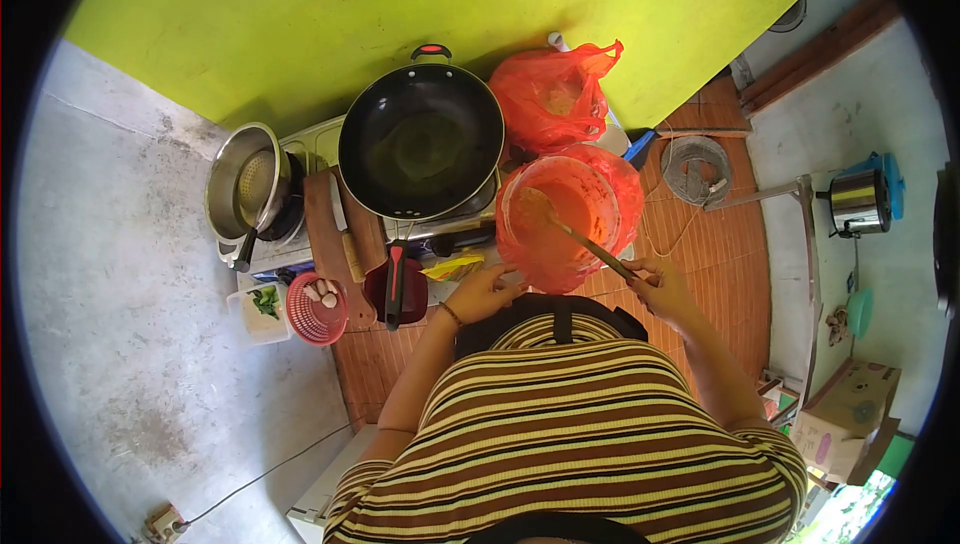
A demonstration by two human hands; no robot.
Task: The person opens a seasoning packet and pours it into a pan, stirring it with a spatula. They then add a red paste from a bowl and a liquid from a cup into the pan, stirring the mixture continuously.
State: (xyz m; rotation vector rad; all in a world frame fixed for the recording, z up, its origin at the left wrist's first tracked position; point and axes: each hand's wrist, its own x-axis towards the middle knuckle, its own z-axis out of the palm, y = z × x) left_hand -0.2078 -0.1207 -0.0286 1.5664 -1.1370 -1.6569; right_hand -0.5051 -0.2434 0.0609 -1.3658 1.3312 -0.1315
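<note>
My right hand is closed round the handle of a wooden spoon, whose head rests in an orange-red mixture. That mixture lies in a round container lined with a red plastic bag. At the container's near left edge, my left hand has its fingers bent together at the bag's rim; whether they pinch the plastic is too small to tell. Left of the container, a large black wok with some clear liquid in it sits on the stove.
Behind the container stands another red bag. To the left are a steel pot, a wooden board with a knife, a pink basket and a white tub. A red-handled pan juts towards me.
</note>
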